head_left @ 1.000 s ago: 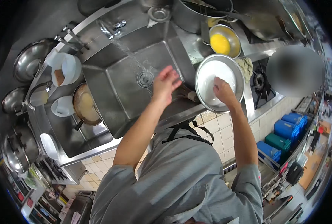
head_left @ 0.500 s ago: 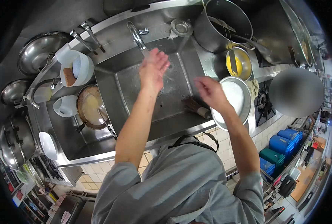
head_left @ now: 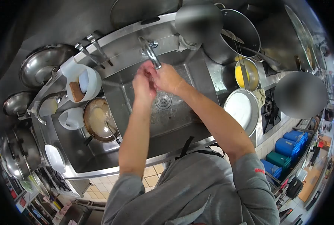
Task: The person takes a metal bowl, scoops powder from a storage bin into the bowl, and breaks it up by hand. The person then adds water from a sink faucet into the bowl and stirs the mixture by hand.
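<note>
Under the spout of a chrome faucet [head_left: 150, 52], my two hands meet over the steel sink [head_left: 178, 112], with no object visible between them. My left hand [head_left: 144, 80] is cupped and partly blurred, its fingers curled but apart. My right hand [head_left: 168, 78] presses against it from the right, and its fingertips are hidden. Wet skin shows on both. The drain [head_left: 162, 101] lies just below them in the basin. My right forearm covers part of the basin's right side.
Left of the sink are a brown-rimmed pan [head_left: 98, 117] holding liquid, a white jug [head_left: 72, 118] and a white container [head_left: 93, 80] with a sponge. On the right stand a bowl of yellow liquid [head_left: 241, 75], a pan of white contents [head_left: 241, 108] and a large pot [head_left: 244, 28].
My right hand has moved left from beside the white-filled pan to join my left hand under the faucet. My left hand's spread fingers have curled. The view has shifted slightly.
</note>
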Motion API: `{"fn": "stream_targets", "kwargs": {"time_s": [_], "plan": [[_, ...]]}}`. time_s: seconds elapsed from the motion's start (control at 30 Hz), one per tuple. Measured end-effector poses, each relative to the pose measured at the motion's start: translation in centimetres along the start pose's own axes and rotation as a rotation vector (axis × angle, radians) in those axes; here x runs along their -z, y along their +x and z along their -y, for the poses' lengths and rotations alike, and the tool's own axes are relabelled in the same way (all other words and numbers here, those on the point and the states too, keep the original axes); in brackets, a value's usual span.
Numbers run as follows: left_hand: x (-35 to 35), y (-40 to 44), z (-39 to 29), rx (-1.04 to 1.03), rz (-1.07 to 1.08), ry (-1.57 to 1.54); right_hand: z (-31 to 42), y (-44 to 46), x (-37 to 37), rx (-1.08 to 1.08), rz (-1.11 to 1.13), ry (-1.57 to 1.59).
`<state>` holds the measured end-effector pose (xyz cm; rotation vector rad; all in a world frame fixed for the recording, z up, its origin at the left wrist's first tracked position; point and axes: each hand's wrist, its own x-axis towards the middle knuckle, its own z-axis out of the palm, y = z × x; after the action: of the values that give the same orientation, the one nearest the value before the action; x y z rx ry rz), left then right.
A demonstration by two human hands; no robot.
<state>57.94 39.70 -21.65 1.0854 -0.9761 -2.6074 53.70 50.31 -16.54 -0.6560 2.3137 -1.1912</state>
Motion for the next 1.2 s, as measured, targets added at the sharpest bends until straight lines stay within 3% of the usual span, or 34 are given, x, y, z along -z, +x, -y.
{"fn": "stream_targets", "kwargs": {"time_s": [0.07,0.1,0.17,0.2,0.23,0.27,0.37,0.43,0.53,0.6,0.73,0.8,0.83,0.97,1.1,1.17,1.2], "plan": [[1.0,5.7,-0.4,0.046,-0.080,0.216,-0.9,-0.5,0.3,0.045,0.009,-0.079],[4.6,12.2,1.1,0.122,-0.007,0.081,-2.2,-1.5,1.3,0.066,0.016,-0.169],[3.1,12.3,-0.8,0.185,0.440,-0.004,-5.0,-4.1,2.1,0.124,0.002,-0.324],[5.1,19.5,0.7,0.163,0.571,0.105,-5.6,-4.8,2.5,0.097,0.009,-0.385],[0.0,16.0,-0.7,0.300,0.210,-0.006,-6.4,-5.9,3.3,0.076,0.030,-0.435],[0.3,18.3,-0.4,0.308,0.261,-0.074,-7.2,-7.8,4.8,0.025,-0.016,-0.446],[-2.1,16.4,0.1,0.244,0.246,-0.089,-8.1,-12.0,7.5,0.245,-0.124,-0.292],[-4.0,13.6,-0.2,0.210,0.103,-0.022,-8.8,-14.9,9.4,0.175,-0.182,-0.277],[-4.8,11.0,-0.3,0.226,0.101,0.045,-8.4,-21.5,13.4,0.034,-0.338,-0.260],[-4.2,12.5,-0.1,0.225,0.114,0.036,-10.4,-26.7,14.6,0.082,-0.620,-0.290],[-3.4,16.7,0.1,0.178,0.165,0.090,-15.3,-40.1,15.1,-0.264,-1.032,0.006],[-3.6,16.8,-0.2,0.133,0.120,0.143,-16.5,-47.8,13.7,-0.610,-1.232,0.210],[-3.8,16.8,-0.5,0.130,0.082,0.205,-18.4,-51.9,12.0,-0.576,-1.401,0.361],[-3.7,16.1,0.0,0.133,0.019,0.362,-18.4,-65.0,4.5,-0.798,-1.920,0.753],[0.1,14.2,0.4,-0.003,0.150,0.686,-17.8,-72.6,-3.3,-1.040,-2.060,0.931],[4.1,16.7,0.3,-0.205,0.198,1.214,-18.1,-75.0,-6.5,-1.025,-2.076,1.039],[4.2,14.4,0.3,-0.206,0.201,1.216,-18.1,-75.9,-7.4,-1.024,-2.079,1.041]]}}
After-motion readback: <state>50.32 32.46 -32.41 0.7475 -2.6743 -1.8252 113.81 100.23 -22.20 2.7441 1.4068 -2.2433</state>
